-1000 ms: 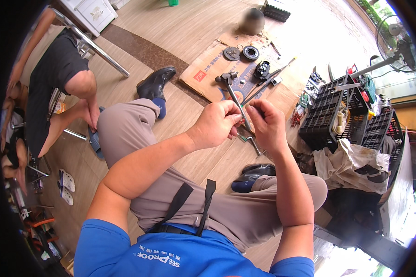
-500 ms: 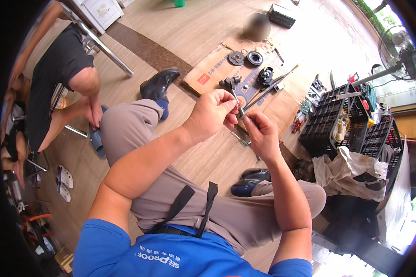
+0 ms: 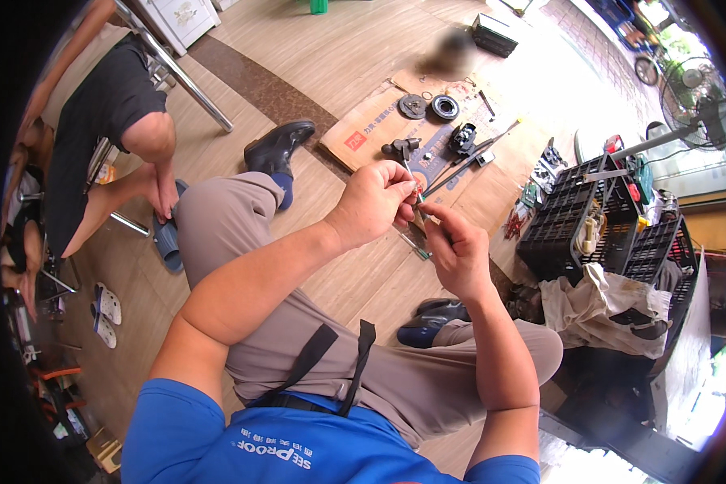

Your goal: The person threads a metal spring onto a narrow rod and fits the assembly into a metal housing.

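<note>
A bright blue shirt with short sleeves and white lettering across the front tops loose grey-brown trousers; at the waist sit a black belt and two flat black straps, below show glossy black shoes and a dark blue sock, while the left hand and the right hand are bare

White lettering on shirt, printed characters on cardboard
</note>
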Motion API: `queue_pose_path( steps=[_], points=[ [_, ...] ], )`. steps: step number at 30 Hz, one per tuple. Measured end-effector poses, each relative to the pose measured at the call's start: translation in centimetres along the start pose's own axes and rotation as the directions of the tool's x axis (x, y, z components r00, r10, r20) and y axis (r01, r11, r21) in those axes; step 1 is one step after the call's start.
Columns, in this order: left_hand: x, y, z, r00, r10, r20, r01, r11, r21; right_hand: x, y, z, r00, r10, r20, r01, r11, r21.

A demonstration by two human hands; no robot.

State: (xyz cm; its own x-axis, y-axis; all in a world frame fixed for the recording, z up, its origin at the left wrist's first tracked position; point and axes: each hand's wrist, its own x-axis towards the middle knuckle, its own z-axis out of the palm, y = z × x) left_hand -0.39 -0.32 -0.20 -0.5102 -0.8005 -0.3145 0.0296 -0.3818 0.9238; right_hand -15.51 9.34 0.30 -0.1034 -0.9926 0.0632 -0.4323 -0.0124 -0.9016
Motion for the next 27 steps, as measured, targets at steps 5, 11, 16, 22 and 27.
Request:
queue_pose_path(
  steps=[5,11,16,22,27],
  points=[
    [-0.3,0.0,0.2,1.0,0.025,0.01,-0.025,0.997,0.078,0.2,-0.7,-0.3,0.999,0.047,0.004,-0.047,0.995,0.087],
    [-0.8,-0.6,1.2,0.993,0.101,0.062,-0.114,0.955,0.275,1.2,-0.8,-1.4,0.995,-0.044,-0.093,0.042,0.999,-0.027],
    [-0.9,-0.8,1.3,0.986,0.129,0.102,-0.156,0.93,0.333,1.9,-1.0,-1.6,0.991,-0.049,-0.128,0.039,0.996,-0.078],
    [-1.4,-0.6,1.6,0.983,0.131,0.127,-0.168,0.922,0.348,2.4,-0.2,-1.7,0.984,-0.034,-0.175,0.025,0.998,-0.054],
    [-1.8,-0.2,1.8,0.982,0.106,0.156,-0.149,0.943,0.297,2.9,1.1,-1.7,0.987,0.046,-0.155,-0.048,0.999,-0.012]
  ],
)
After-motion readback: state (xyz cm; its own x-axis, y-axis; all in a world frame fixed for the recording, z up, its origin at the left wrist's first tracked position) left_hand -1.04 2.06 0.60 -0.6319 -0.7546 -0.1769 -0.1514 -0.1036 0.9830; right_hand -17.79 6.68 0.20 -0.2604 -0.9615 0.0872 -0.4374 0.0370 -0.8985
